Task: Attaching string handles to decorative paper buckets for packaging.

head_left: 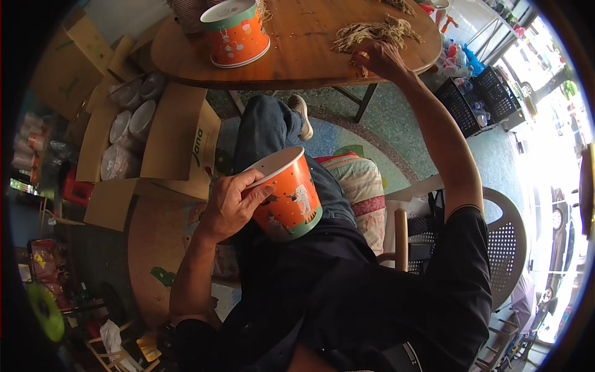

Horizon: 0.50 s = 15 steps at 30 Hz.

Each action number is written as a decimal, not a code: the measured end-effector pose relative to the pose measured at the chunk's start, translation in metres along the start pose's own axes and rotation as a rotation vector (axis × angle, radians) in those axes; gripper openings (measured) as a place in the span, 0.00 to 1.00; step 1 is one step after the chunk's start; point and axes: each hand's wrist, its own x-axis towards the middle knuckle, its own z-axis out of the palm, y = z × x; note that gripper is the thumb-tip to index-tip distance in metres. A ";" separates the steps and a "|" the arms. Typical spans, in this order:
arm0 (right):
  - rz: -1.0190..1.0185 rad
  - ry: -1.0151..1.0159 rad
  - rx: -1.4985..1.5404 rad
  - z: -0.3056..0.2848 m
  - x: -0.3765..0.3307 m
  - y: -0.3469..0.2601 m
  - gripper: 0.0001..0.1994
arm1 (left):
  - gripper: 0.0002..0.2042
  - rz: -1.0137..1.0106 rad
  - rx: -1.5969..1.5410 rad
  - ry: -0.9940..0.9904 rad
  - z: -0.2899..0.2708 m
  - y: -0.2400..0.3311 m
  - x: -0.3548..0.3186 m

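Note:
My left hand grips an orange paper bucket by its rim, thumb outside and fingers over the edge. Tilted on my lap, the bucket has a green band at its base and small printed figures. My right arm reaches out to the far right of the table, where my right hand is closed at the near edge of a loose bundle of tan twine. A short end of twine shows just below its curled fingers. Another orange bucket with a green top band stands on the table.
The wooden table spans the far side, with stacked buckets at its back left. An open cardboard box of wrapped white tubs is at my left. Black crates stand right, beyond a perforated chair.

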 end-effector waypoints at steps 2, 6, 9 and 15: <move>-0.001 0.034 -0.006 -0.002 -0.003 0.005 0.09 | 0.14 0.012 -0.002 0.000 0.000 0.000 0.002; 0.028 0.065 0.017 -0.015 0.001 -0.004 0.10 | 0.14 -0.006 0.004 0.006 0.000 -0.002 0.000; 0.168 0.065 0.021 -0.030 0.013 -0.014 0.12 | 0.15 -0.012 0.002 0.015 -0.002 -0.002 -0.003; 0.190 0.245 0.533 -0.061 0.045 0.008 0.11 | 0.16 0.004 0.021 -0.010 -0.005 0.001 0.001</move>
